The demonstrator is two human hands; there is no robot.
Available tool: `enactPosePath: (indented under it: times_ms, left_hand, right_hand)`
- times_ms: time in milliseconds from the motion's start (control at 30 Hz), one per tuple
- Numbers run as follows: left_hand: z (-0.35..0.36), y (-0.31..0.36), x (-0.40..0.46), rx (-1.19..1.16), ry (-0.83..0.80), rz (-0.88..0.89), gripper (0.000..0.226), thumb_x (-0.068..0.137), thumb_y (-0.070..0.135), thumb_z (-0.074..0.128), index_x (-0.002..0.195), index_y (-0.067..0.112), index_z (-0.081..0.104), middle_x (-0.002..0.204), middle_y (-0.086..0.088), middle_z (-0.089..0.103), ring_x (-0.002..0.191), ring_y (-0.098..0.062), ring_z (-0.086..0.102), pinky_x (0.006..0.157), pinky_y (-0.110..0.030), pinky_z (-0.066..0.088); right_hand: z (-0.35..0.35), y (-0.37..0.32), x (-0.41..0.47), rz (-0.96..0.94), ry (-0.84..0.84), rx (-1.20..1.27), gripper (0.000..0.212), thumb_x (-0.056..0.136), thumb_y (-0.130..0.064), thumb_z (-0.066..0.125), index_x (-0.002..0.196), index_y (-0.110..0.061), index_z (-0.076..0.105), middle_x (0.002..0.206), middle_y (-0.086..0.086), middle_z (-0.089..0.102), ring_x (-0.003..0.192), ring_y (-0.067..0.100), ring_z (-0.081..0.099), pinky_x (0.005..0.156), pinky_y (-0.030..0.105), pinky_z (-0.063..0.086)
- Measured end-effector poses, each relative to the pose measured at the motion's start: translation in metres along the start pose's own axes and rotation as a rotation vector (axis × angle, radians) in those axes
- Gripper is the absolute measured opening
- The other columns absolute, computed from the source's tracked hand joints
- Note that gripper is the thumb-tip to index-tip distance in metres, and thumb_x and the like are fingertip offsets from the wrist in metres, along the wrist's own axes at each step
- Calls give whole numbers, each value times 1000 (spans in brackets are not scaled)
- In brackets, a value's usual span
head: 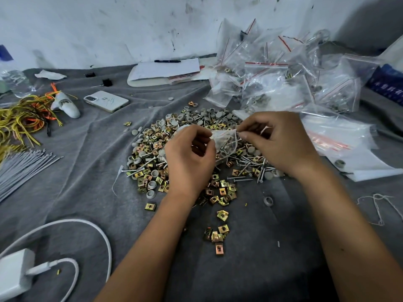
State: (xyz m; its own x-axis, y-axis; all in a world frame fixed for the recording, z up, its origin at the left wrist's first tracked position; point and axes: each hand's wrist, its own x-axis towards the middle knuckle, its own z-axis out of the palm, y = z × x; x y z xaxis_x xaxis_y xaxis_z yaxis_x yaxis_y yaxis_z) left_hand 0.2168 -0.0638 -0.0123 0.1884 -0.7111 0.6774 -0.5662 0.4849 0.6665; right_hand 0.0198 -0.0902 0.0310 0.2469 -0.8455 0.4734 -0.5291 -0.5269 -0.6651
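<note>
Pinching a small clear bag (225, 141) of screws between my left hand (190, 159) and right hand (275, 141), fingers curled on its rim, above the hardware pile (152, 149).

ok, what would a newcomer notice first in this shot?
The heap of brass-coloured clip nuts, grey caps and nails mid-frame on the grey cloth, with the left hand and right hand above it pinching a small clear bag that holds a few pieces. Then the pile of filled zip bags at the back right, and the tangle of yellow and orange wires at the far left.
</note>
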Motion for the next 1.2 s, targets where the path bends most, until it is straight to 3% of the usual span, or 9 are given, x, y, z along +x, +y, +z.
enactPosePath:
  times_ms: [100,267,367,500,667,767,1033,1200]
  left_hand:
    - [0,1,0,19,-1,34,10,83,4,74,88,12,71,81,5,69,71,-11,66,64,-32,56]
    - [1,3,-1,30,-17,77,10,84,3,75,88,10,70,81,4,69,70,-10,65,63,-26,55]
    - [2,2,-1,27,-31,68,9,84,2,75,88,9,71,80,4,68,69,-10,64,62,-26,55]
    - [2,2,-1,17,-41,60,9,85,2,74,88,9,71,79,3,68,68,-12,64,60,-20,51]
    - [2,2,-1,17,-43,72,8,85,3,74,88,10,70,79,5,68,68,-11,64,60,-18,51]
    - [3,1,-1,19,-46,72,8,85,4,74,88,11,70,79,6,68,68,-12,64,60,-21,53]
    - [2,0,-1,18,-55,63,8,85,6,73,88,12,70,78,7,67,68,-10,64,61,-18,50]
    - [3,0,-1,7,-51,59,6,86,9,73,88,14,70,78,8,67,68,-10,64,61,-17,49]
  right_hand:
    - [-12,10,1,103,-45,-135,10,87,-14,80,89,-24,79,76,-18,68,71,-9,64,62,3,42]
    - [-31,13,-1,258,-386,-365,24,79,-20,89,73,-37,72,66,-19,68,65,-9,64,58,9,41]
    - [-34,7,-5,311,-513,-425,26,68,-32,95,80,-37,72,73,-13,69,65,1,64,59,24,45]
    - [-34,0,-5,310,-622,-525,43,62,-35,97,94,-34,68,87,-9,64,76,9,61,63,29,43]
    - [-30,4,-6,291,-511,-469,25,74,-15,90,84,-29,71,76,-9,69,68,8,65,58,24,45]
    - [-28,6,-7,267,-438,-403,26,79,-7,83,86,-30,72,77,-13,71,70,-1,67,62,18,49]
    - [-28,11,-5,292,-448,-355,31,76,-3,87,79,-28,70,74,-10,71,64,1,69,58,20,51]
    - [-25,0,-5,152,-235,-172,23,75,-8,90,80,-24,75,73,-12,73,69,-2,69,72,22,60]
